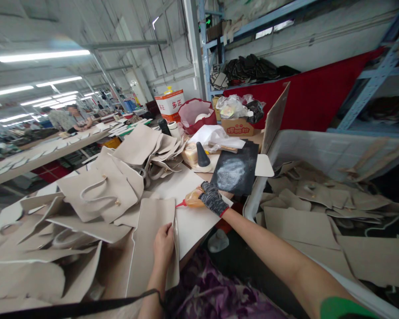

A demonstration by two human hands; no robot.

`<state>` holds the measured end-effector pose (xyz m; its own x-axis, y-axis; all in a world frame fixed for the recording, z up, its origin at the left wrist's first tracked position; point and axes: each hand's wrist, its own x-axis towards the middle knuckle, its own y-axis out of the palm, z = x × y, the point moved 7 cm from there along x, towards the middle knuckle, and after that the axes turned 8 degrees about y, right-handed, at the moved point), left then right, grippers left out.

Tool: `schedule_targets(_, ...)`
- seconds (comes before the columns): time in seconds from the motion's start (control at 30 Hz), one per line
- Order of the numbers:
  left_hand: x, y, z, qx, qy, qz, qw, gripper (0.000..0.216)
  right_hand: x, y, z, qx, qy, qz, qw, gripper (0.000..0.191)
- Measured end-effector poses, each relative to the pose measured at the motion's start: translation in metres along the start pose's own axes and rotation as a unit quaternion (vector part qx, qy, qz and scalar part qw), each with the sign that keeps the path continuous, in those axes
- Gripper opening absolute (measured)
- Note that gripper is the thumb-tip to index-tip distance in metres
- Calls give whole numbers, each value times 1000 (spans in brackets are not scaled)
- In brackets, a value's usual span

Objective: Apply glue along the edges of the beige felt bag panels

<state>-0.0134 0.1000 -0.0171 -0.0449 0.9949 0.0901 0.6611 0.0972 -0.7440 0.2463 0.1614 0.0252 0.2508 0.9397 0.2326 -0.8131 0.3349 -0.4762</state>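
Note:
My left hand (164, 244) lies on the right edge of a beige leather panel (148, 239) on the table, fingers curled over that edge. In a dark knitted glove, my right hand (213, 199) grips an orange squeeze bottle (193, 199) with a red nozzle. The nozzle points left at the top right corner of the panel. A white board (189, 221) lies under the panel and bottle.
Beige handbags (103, 188) and cut pieces pile up on the left. A black mat (235, 170) with white residue, a black cone (202, 156) and boxes sit behind. A grey bin (332, 153) of beige pieces stands at right. Another person (71, 116) works far left.

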Motion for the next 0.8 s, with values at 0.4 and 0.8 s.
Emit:
schedule_targets(0.4,-1,1,-3,22,13,15,1000,44,-44,-5,-1,86,8,106,991,8)
schedule_targets(0.8,-17,9,-31,132,134,84,979,40,-33,-35,-33,408,187,101,888,29)
